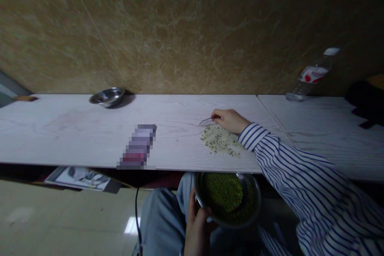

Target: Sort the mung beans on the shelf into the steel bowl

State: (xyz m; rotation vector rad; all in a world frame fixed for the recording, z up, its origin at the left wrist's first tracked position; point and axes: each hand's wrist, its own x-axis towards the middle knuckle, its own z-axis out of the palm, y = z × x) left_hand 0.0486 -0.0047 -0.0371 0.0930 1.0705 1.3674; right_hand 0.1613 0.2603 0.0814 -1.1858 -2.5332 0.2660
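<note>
My left hand (198, 222) grips the rim of a metal bowl (255, 204), thumb on the near side. It is held above my lap, just below the table's front edge, and green mung beans (225, 192) fill much of it. On the table, a low pile of white rice grains mixed with green beans (220, 140) is spread out. My right hand (229, 121) is closed at the pile's far edge, pinching a thin, pale, curved utensil that looks like a spoon (206, 122). Its handle is hidden in my fingers.
Further left on the white table (177, 106) stand a small metal bowl (108, 98) near the wall and a pixelated flat object (138, 146). A plastic bottle (312, 76) and a dark item (367, 102) are at the right. An open drawer (81, 178) sits below the tabletop.
</note>
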